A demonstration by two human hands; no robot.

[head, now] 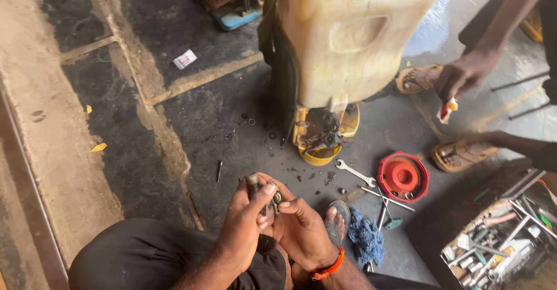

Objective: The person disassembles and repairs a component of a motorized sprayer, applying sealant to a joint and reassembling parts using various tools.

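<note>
Both hands meeting above lap, w/ small dark metal fitting point(277, 199) pinched between them. Left hand point(246, 220) curled round short grey metal rod point(253, 184), rod's long axis upright. Right hand point(301, 229) fingertips pressed on fitting, just right of rod. Oily concrete floor point(191, 127) beneath.

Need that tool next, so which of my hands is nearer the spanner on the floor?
Right. The right hand is just left of and below the spanner; the left hand sits farther left, beyond the right.

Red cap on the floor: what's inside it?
The red cap lies open side up, showing a raised red centre and a few small dark bits near its rim. Whatever is underneath it is hidden.
</note>
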